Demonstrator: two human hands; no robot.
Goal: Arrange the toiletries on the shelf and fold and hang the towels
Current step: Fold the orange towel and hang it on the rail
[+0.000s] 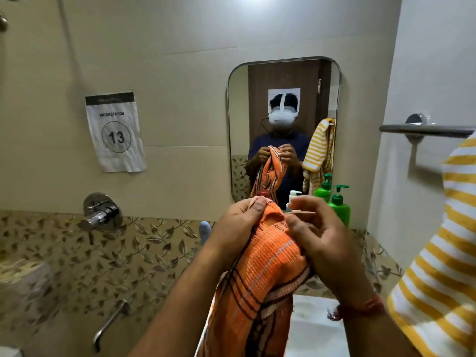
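Observation:
An orange towel (pixel 260 279) with dark stripes hangs bunched in front of me, below the mirror. My left hand (pixel 238 222) grips its top edge, fingers curled over the cloth. My right hand (pixel 316 235) pinches the towel's upper edge just to the right, thumb against the fabric. A yellow-and-white striped towel (pixel 443 253) hangs over the steel towel bar (pixel 422 130) on the right wall. Behind my hands stand a green pump bottle (pixel 340 207) and a small white pump bottle (pixel 293 198); the shelf under them is hidden.
A mirror (pixel 283 81) on the wall reflects a person holding the towel. A paper sign (pixel 116 132) reading 13 is taped at left. A chrome mixer valve (pixel 101 211) and spout (pixel 108 323) sit lower left. A white basin (pixel 314 328) lies below my hands.

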